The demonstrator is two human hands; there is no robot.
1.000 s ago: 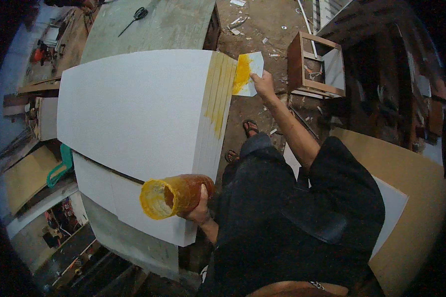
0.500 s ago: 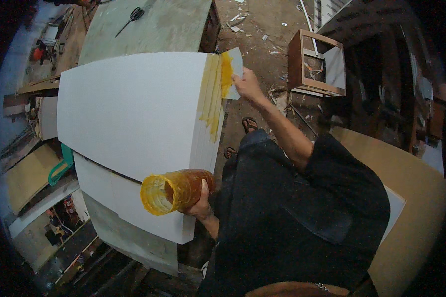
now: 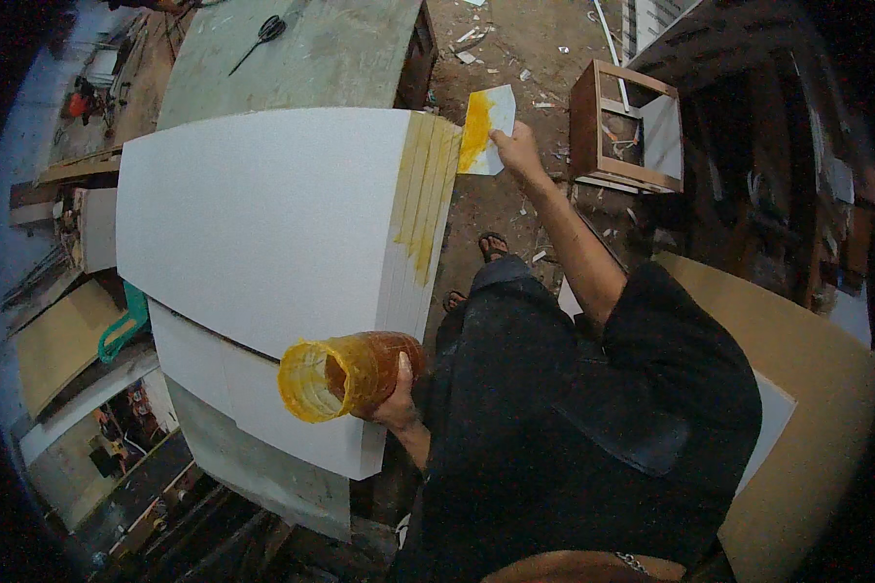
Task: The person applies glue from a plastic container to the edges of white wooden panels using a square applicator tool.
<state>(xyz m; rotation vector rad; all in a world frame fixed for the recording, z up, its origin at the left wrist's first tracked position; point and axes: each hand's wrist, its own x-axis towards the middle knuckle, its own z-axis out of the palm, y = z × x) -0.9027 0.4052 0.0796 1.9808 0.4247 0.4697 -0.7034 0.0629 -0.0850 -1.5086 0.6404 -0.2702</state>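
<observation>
In the head view, the left hand (image 3: 396, 403) has its fingers wrapped around a jar (image 3: 377, 361), tilted at seven to eight o'clock from the centre, its mouth facing nine. Yellow paste coats the rim, and the wall turns amber-brown toward the base; how full it is cannot be told. The right hand (image 3: 519, 154), near one o'clock, pinches a white card (image 3: 480, 126) smeared with yellow, just beside the yellow-coated edges of stacked white boards (image 3: 262, 219) on the bench (image 3: 292, 73). Toward one to two o'clock, an open wooden box (image 3: 584, 121) contains scraps.
</observation>
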